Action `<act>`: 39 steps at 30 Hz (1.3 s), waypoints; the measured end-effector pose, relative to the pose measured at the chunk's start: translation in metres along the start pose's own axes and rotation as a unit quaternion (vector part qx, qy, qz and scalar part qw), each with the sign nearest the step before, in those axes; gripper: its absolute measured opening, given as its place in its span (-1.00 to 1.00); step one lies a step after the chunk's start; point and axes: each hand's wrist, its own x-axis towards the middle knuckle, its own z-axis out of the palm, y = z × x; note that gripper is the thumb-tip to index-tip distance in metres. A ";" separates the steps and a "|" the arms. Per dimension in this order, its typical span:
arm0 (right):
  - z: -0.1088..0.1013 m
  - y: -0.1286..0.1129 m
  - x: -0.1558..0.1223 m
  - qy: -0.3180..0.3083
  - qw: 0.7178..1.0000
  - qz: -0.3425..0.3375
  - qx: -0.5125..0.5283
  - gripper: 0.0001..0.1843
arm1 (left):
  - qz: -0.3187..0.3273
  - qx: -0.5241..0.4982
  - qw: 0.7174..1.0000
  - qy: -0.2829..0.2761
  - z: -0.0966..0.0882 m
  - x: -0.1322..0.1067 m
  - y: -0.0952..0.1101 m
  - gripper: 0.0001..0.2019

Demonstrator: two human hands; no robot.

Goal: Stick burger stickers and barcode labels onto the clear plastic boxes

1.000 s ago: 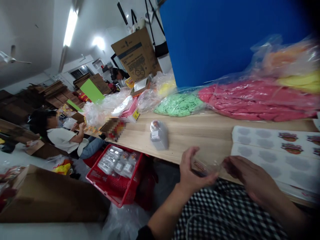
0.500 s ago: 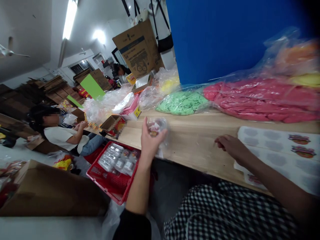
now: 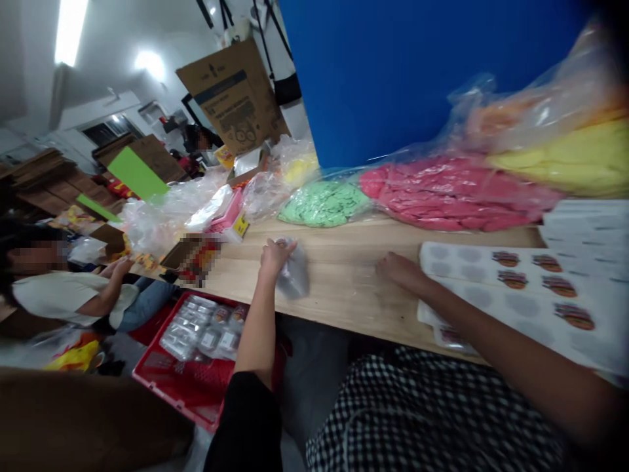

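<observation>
Along the pale wooden table [image 3: 344, 295], the left hand [image 3: 276, 255] curls its fingers over the far end of a silver plastic packet [image 3: 295, 278], lengthwise far to near; the released right hand [image 3: 399, 270] lies well right.

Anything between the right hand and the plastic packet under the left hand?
Nothing visible. Only the bare wooden tabletop lies between the right hand and the clear plastic packet under the left hand.
</observation>
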 end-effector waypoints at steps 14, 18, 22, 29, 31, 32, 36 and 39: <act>-0.087 0.116 -0.050 0.217 0.965 -0.049 -0.137 -0.71 | 0.559 0.005 0.824 -0.092 0.056 -0.115 0.017 -0.49; -0.099 0.148 -0.051 0.200 0.969 -0.037 -0.143 -0.71 | 0.547 0.018 0.818 -0.181 0.111 -0.151 -0.004 -0.39; -0.099 0.158 -0.054 0.210 0.970 -0.026 -0.119 -0.74 | 0.534 -0.017 0.830 -0.162 0.132 -0.169 -0.018 -0.46; -0.097 0.158 -0.050 0.198 0.972 0.012 -0.130 -0.78 | 0.546 -0.039 0.823 -0.153 0.136 -0.180 -0.014 -0.42; -0.099 0.156 -0.050 0.180 0.975 0.039 -0.122 -0.78 | 0.547 -0.043 0.822 -0.155 0.137 -0.179 -0.014 -0.43; -0.100 0.154 -0.049 0.168 0.978 0.052 -0.114 -0.78 | 0.548 -0.043 0.821 -0.156 0.137 -0.179 -0.014 -0.43; -0.106 0.152 -0.046 0.131 0.986 0.067 -0.085 -0.80 | 0.540 -0.046 0.824 -0.167 0.136 -0.178 -0.013 -0.45; -0.109 0.154 -0.044 0.142 0.985 0.024 -0.097 -0.82 | 0.535 -0.051 0.825 -0.174 0.136 -0.179 -0.012 -0.46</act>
